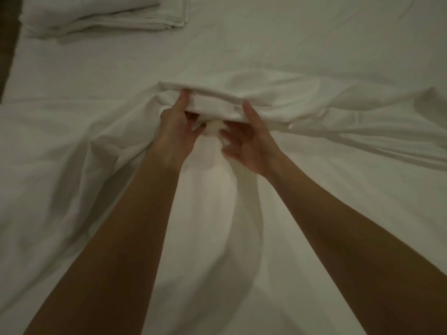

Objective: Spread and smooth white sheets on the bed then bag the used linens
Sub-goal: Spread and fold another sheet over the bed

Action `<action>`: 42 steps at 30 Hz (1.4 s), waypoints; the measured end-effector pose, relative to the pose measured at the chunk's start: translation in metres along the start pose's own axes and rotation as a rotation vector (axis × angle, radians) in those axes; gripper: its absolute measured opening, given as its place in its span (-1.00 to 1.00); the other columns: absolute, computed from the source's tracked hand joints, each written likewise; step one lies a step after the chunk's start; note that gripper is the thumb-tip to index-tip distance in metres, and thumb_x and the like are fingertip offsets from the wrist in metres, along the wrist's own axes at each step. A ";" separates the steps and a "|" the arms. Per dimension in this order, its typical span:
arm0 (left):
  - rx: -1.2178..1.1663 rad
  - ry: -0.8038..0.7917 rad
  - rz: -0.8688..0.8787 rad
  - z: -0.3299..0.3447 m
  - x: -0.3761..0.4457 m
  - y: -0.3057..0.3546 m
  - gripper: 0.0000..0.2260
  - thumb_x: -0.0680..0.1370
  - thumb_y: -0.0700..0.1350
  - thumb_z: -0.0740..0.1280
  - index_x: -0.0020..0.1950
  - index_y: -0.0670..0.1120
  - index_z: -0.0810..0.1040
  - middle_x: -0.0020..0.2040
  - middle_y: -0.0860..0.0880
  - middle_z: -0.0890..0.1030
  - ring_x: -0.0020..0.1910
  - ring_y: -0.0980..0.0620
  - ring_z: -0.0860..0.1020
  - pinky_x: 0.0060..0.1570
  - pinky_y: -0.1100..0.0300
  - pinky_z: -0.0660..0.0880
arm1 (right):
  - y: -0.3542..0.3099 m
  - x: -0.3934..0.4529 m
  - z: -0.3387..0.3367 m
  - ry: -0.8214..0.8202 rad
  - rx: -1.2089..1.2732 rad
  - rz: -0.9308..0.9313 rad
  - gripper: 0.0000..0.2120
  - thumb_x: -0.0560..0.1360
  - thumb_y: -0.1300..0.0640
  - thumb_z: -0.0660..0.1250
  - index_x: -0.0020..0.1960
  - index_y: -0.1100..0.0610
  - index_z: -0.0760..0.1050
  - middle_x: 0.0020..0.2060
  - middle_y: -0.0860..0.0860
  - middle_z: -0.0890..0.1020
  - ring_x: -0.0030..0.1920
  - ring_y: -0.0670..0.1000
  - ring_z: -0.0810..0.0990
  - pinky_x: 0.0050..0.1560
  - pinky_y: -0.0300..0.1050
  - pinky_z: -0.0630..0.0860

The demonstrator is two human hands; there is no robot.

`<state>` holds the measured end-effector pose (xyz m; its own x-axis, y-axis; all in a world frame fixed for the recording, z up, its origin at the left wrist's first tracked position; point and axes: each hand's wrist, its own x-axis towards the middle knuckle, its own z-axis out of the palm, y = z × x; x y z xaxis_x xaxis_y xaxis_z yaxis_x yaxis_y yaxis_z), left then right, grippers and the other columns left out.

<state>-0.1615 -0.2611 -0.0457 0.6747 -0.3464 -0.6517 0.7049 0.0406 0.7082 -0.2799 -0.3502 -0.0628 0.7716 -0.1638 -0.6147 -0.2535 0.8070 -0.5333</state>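
A white sheet (278, 100) lies bunched in a raised fold across the middle of the bed (302, 39). My left hand (177, 126) grips the fold from its left end, thumb on top and fingers curled underneath. My right hand (246, 141) holds the same fold just to the right, thumb up on the cloth and fingers tucked under it. Loose sheet drapes from the fold toward me, between and under my forearms.
A stack of folded white linens (104, 13) sits at the far left of the bed. A dark strip (7, 44) runs along the left edge of the bed. Flat white sheet covers the far right part of the bed.
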 end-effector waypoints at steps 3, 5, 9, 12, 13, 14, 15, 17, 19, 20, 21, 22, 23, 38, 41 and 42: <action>0.089 -0.068 0.041 0.004 0.001 0.015 -0.73 0.63 0.06 0.22 0.23 -0.05 0.50 0.12 0.02 0.64 0.04 0.09 0.62 -0.13 0.07 0.53 | -0.017 0.017 0.013 0.069 0.119 -0.133 -0.47 0.18 -0.18 0.56 0.07 -0.02 0.55 -0.03 -0.06 0.63 0.00 -0.08 0.55 0.10 -0.11 0.39; 0.121 -0.082 0.044 0.009 0.001 0.022 -0.68 0.64 0.07 0.19 0.29 -0.08 0.49 0.13 0.00 0.63 0.04 0.08 0.61 -0.16 0.12 0.51 | -0.004 0.014 0.017 0.072 0.083 -0.125 -0.58 0.39 -0.13 0.38 0.20 -0.02 0.49 0.17 -0.06 0.57 0.22 -0.07 0.52 0.25 -0.04 0.34; 0.035 -0.084 -0.008 0.010 0.002 0.017 -0.62 0.65 0.00 0.18 0.42 -0.14 0.39 0.30 -0.09 0.53 0.20 -0.02 0.52 0.14 0.08 0.45 | 0.057 -0.005 0.013 -0.129 -0.051 0.104 -0.55 0.35 -0.09 0.32 0.20 0.02 0.44 0.22 -0.05 0.55 0.23 -0.09 0.53 0.27 -0.03 0.34; -0.015 -0.139 -0.029 0.003 0.001 0.010 -0.72 0.66 -0.04 0.19 0.25 -0.19 0.48 0.13 -0.13 0.60 0.05 -0.02 0.59 0.09 0.13 0.53 | 0.045 0.009 0.029 -0.121 -0.053 0.068 -0.60 0.46 -0.07 0.24 0.28 -0.03 0.40 0.31 -0.11 0.48 0.23 -0.16 0.48 0.20 -0.13 0.38; -0.015 -0.153 -0.030 0.001 -0.001 0.008 -0.74 0.66 -0.04 0.18 0.17 -0.20 0.50 0.05 -0.13 0.60 -0.03 -0.01 0.60 0.00 0.17 0.56 | 0.034 0.015 0.035 -0.126 -0.031 0.056 -0.73 0.53 -0.03 0.21 0.21 -0.05 0.45 0.20 -0.15 0.55 0.15 -0.20 0.51 0.09 -0.21 0.42; -0.018 -0.165 -0.028 -0.001 -0.002 0.008 -0.74 0.66 -0.04 0.17 0.12 -0.21 0.52 0.02 -0.15 0.60 -0.07 -0.01 0.60 -0.03 0.18 0.57 | 0.023 0.017 0.041 -0.140 0.005 0.044 -0.82 0.59 -0.01 0.18 0.14 -0.05 0.48 0.08 -0.18 0.59 0.08 -0.23 0.53 0.01 -0.27 0.44; -0.017 -0.179 -0.021 -0.004 -0.003 0.008 -0.72 0.66 -0.03 0.16 0.11 -0.22 0.52 0.02 -0.16 0.61 -0.07 -0.02 0.61 -0.02 0.16 0.57 | 0.016 0.018 0.044 -0.144 0.030 0.021 -0.84 0.61 -0.01 0.17 0.10 -0.05 0.50 0.00 -0.19 0.61 0.06 -0.23 0.53 0.02 -0.27 0.44; -0.021 -0.236 -0.009 -0.011 -0.006 0.006 -0.70 0.67 0.00 0.14 0.17 -0.19 0.50 0.06 -0.13 0.60 0.01 -0.01 0.61 0.08 0.12 0.56 | 0.016 0.016 0.040 -0.129 -0.015 -0.018 -0.83 0.58 -0.06 0.19 0.10 -0.09 0.50 0.04 -0.23 0.59 0.22 -0.20 0.47 0.26 -0.15 0.33; -0.018 -0.295 -0.061 -0.016 -0.012 -0.005 -0.69 0.66 0.07 0.12 0.23 -0.09 0.48 0.09 -0.04 0.59 0.10 0.03 0.58 0.16 0.08 0.50 | 0.023 0.002 0.019 -0.062 -0.099 -0.008 -0.75 0.55 -0.10 0.18 0.20 -0.13 0.45 0.16 -0.25 0.52 0.36 -0.18 0.36 0.40 -0.03 0.19; -0.017 -0.288 -0.128 -0.017 -0.017 -0.016 -0.66 0.64 0.11 0.12 0.29 -0.06 0.46 0.10 -0.01 0.58 0.13 0.05 0.56 0.18 0.08 0.45 | 0.027 -0.009 0.002 -0.009 -0.109 -0.014 -0.69 0.58 -0.07 0.15 0.30 -0.09 0.41 0.24 -0.21 0.48 0.36 -0.17 0.36 0.41 -0.02 0.20; -0.012 -0.262 -0.210 -0.017 -0.025 -0.029 -0.59 0.63 0.14 0.14 0.37 -0.07 0.42 0.11 0.00 0.58 0.15 0.04 0.55 0.20 0.09 0.40 | 0.029 -0.022 -0.016 0.060 -0.068 -0.028 -0.62 0.61 -0.03 0.12 0.41 -0.02 0.33 0.32 -0.16 0.44 0.36 -0.13 0.37 0.39 -0.03 0.25; -0.014 -0.235 -0.293 -0.015 -0.034 -0.043 -0.51 0.60 0.15 0.17 0.43 -0.11 0.38 0.12 -0.02 0.58 0.17 0.03 0.54 0.21 0.09 0.38 | 0.027 -0.034 -0.036 0.123 0.020 -0.048 -0.54 0.60 -0.01 0.12 0.47 0.05 0.25 0.40 -0.09 0.40 0.37 -0.08 0.38 0.36 -0.02 0.29; -0.023 -0.211 -0.355 -0.011 -0.042 -0.057 -0.46 0.58 0.16 0.21 0.45 -0.14 0.34 0.15 -0.04 0.58 0.20 0.01 0.53 0.22 0.09 0.38 | 0.024 -0.049 -0.055 0.178 0.120 -0.068 -0.46 0.55 -0.02 0.15 0.50 0.09 0.21 0.43 -0.03 0.37 0.38 -0.03 0.39 0.33 0.00 0.33; 0.060 -0.421 -0.542 0.220 -0.109 -0.214 -0.53 0.59 0.08 0.23 0.41 -0.15 0.37 0.35 -0.08 0.51 0.26 0.01 0.52 0.21 0.11 0.43 | -0.052 -0.229 -0.276 0.618 0.481 -0.345 -0.14 0.34 -0.20 0.28 0.53 0.17 0.16 0.39 0.03 0.43 0.35 0.00 0.45 0.37 0.10 0.37; 0.036 -0.432 -0.524 0.271 -0.104 -0.225 -0.55 0.61 0.07 0.21 0.38 -0.19 0.39 0.35 -0.14 0.50 0.19 -0.01 0.55 0.19 0.16 0.45 | -0.065 -0.244 -0.311 0.629 0.431 -0.329 -0.15 0.33 -0.22 0.27 0.52 0.11 0.17 0.38 0.01 0.44 0.35 -0.01 0.44 0.36 0.10 0.36; 0.042 -0.437 -0.536 0.285 -0.103 -0.228 -0.52 0.60 0.09 0.22 0.40 -0.21 0.38 0.35 -0.15 0.50 0.22 -0.03 0.54 0.21 0.16 0.45 | -0.068 -0.246 -0.318 0.615 0.422 -0.316 -0.17 0.33 -0.22 0.26 0.51 0.08 0.18 0.38 0.00 0.44 0.36 -0.01 0.43 0.36 0.10 0.36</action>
<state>-0.4540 -0.5022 -0.0626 0.0793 -0.6544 -0.7519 0.9015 -0.2748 0.3342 -0.6383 -0.5452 -0.0602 0.2794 -0.6036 -0.7467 0.2595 0.7962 -0.5465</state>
